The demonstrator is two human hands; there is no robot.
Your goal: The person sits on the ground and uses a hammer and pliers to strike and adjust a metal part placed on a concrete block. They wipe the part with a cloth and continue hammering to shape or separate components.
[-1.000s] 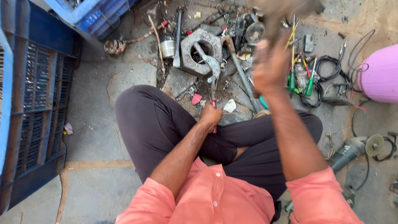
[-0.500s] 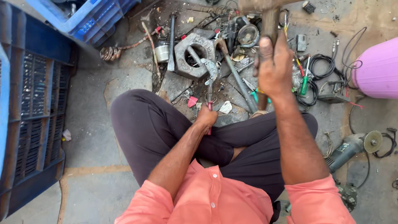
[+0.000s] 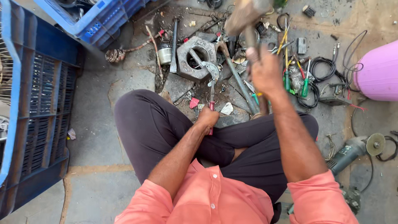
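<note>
Steel pliers (image 3: 212,89) with red grips are clamped in my left hand (image 3: 207,118), jaws pointing away from me, tip just short of the big hex nut (image 3: 197,56) on the floor (image 3: 95,137). My right hand (image 3: 265,72) is wrapped tight round the hammer (image 3: 247,16) handle, head raised above the pile, blurred. Green screwdrivers (image 3: 304,85) and black cables (image 3: 323,68) lie just right of that hand, grinder (image 3: 352,151) further out.

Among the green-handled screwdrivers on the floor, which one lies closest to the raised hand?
The green-handled screwdriver directly beside the right hand; the other green-handled screwdriver lies farther right, by the black cable coil.
</note>
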